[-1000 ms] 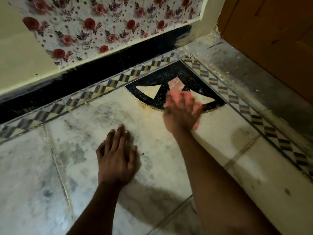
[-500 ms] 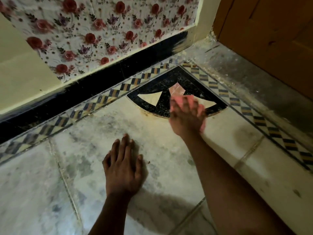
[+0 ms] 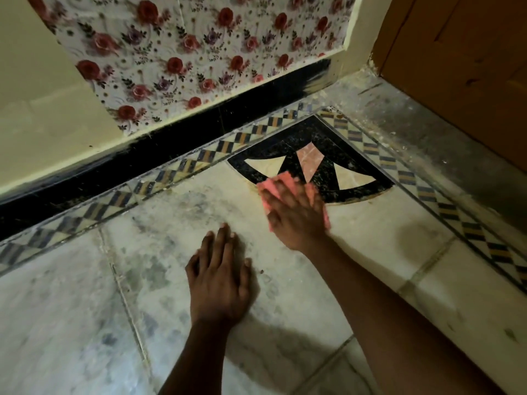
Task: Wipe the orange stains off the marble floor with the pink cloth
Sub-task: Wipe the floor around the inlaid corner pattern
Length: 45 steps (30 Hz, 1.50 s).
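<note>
At black inlay edge [image 3: 359, 192]: pink cloth [image 3: 281, 181] crumpled, blurred, under flat right hand [image 3: 296, 218]; fingers [image 3: 281, 195] straight.

A pale marble floor [image 3: 159, 286], smudged with grey. A left hand [image 3: 218, 276] rests flat on it. Just beyond, a right hand [image 3: 296, 215] presses a pink cloth [image 3: 281, 181] onto the floor at the curved edge of a black corner inlay [image 3: 322, 169]. Faint orange stains [image 3: 359, 199] line that edge beside the cloth.
</note>
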### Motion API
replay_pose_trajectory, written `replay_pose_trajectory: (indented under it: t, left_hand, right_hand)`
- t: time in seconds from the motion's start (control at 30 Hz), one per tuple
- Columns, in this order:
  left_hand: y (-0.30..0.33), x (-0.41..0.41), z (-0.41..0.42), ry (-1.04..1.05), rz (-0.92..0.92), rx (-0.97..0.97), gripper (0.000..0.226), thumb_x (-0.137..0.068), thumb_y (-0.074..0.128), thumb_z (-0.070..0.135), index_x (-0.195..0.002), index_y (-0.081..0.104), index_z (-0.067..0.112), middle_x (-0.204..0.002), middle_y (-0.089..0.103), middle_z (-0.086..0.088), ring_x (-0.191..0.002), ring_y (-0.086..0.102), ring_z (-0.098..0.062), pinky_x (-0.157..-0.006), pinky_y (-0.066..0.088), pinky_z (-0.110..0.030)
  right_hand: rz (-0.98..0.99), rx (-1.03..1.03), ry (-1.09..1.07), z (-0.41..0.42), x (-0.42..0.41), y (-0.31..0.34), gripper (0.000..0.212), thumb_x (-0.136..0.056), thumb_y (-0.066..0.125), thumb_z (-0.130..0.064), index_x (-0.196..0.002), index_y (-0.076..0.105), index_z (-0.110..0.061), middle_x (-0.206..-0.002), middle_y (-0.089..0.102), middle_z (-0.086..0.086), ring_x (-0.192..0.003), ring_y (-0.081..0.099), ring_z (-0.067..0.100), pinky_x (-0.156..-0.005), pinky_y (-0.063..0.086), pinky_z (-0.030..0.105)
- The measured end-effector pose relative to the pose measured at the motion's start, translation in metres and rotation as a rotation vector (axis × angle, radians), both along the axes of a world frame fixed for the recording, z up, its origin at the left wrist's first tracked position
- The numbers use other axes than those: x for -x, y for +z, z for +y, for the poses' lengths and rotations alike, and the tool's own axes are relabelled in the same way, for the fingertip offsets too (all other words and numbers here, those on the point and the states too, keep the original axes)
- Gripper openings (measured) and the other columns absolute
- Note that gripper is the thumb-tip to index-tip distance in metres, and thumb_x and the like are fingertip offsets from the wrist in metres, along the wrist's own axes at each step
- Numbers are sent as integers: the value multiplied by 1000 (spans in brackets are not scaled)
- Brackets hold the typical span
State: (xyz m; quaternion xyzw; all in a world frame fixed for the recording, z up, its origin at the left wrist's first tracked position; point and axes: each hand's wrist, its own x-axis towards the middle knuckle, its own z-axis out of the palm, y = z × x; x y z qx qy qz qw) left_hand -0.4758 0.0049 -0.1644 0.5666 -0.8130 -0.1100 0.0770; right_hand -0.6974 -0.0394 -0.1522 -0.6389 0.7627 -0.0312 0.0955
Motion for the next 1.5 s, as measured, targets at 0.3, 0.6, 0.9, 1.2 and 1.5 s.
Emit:
replay_pose_trajectory:
  t: [0.3,0.6,0.9,1.2,1.5]
  left_hand:
    - [-3,-2,0,3,28,-2,68,-103,27,57,-163,32,26,-176,11,8,-162,13,-20,-122,21,-47]
    - [2,0,2,-17,41,-4,69,-101,26,57,-160,38,23,-175,18,4,-161,18,-25,-120,23,-51]
    - [7,1,3,-17,48,-2,71,-99,24,59,-159,37,23,-175,20,5,-161,17,-24,-121,21,-52]
    - [3,-2,7,-53,112,38,71,-99,27,58,-159,37,21,-174,24,2,-160,17,-23,-123,18,-52]
    - [12,-13,16,-216,342,122,48,-77,61,15,-118,72,-5,-129,69,-26,-116,66,-40,-104,50,-43]
  right_hand:
    - [56,107,-386,90,98,-12,63,-103,18,-59,-165,20,-48,-174,28,5,-155,32,40,-120,33,62]
    - [-36,55,-923,92,15,-5,70,-107,24,-57,-169,7,-32,-179,1,9,-161,2,49,-126,4,71]
    - [64,156,117,204,11,-4,60,-109,34,-40,-166,17,-48,-176,13,-18,-164,13,13,-128,24,50]
    - [51,197,-543,185,28,-24,66,-104,21,-51,-168,18,-39,-177,16,-6,-163,16,29,-129,18,60]
    - [22,118,-541,274,63,-9,61,-109,16,-47,-168,5,-43,-179,2,-10,-165,5,22,-132,12,53]
